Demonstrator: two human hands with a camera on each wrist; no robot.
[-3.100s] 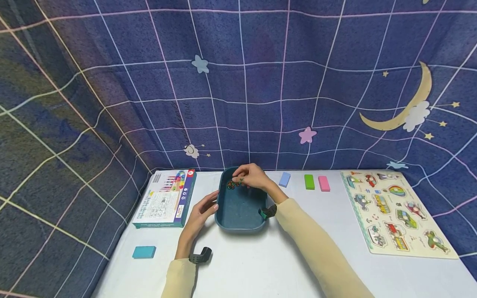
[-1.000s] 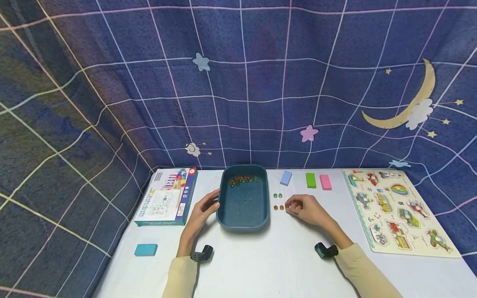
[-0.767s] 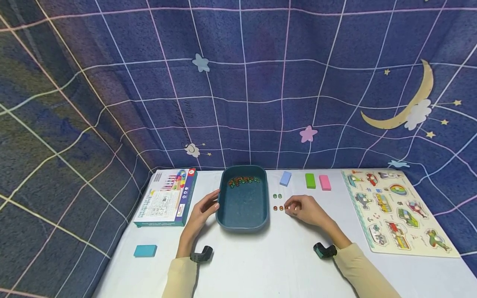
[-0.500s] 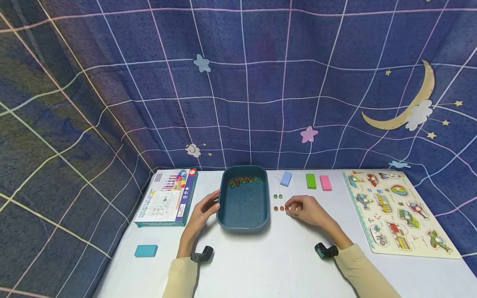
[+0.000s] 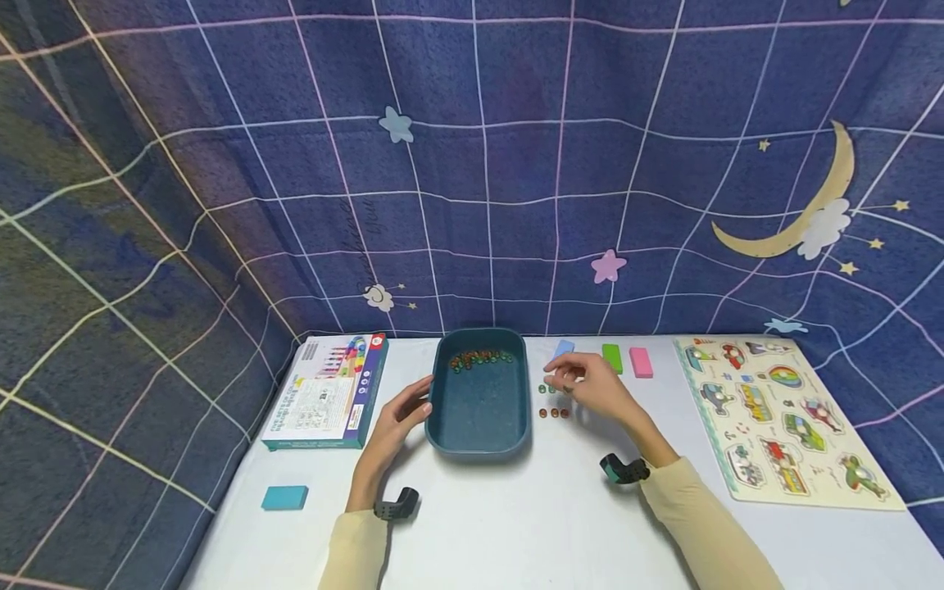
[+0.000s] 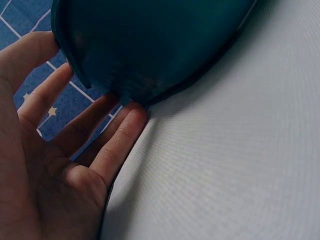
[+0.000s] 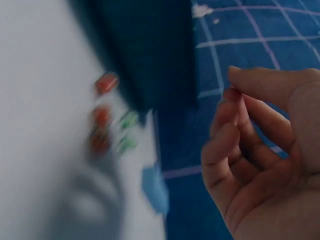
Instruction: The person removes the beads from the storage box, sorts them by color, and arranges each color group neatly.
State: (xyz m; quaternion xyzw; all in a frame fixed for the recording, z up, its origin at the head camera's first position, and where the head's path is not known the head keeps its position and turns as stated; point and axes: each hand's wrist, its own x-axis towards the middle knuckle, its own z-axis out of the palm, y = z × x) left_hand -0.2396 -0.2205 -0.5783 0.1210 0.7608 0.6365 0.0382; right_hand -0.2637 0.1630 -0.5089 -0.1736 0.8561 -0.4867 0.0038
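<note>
A dark teal tray (image 5: 478, 449) stands on the white table, with several small glassy red and green marbles (image 5: 479, 358) gathered at its far end. My left hand (image 5: 397, 422) rests its fairly straight fingertips against the tray's left outer wall. Right of the tray lie three red marbles (image 5: 554, 414) in a row, with two green marbles (image 5: 546, 389) behind them. Over the green ones is my right hand (image 5: 593, 385), thumb and fingers loosely bent. In the right wrist view that hand (image 7: 265, 145) shows no marble between thumb and fingertips; the inside of its curled fingers is partly hidden.
Blue (image 5: 564, 347), green (image 5: 612, 359) and pink (image 5: 642, 362) blocks lie at the back right. A picture puzzle board (image 5: 782, 418) is farther right. On the left are a boxed set (image 5: 324, 393) and a teal block (image 5: 284, 497). A patterned curtain (image 5: 516, 205) hangs behind.
My right hand went from the tray to the red row, stayed there with its fingertips at the third red marble, then let go and moved up toward the green ones. My left hand stayed.
</note>
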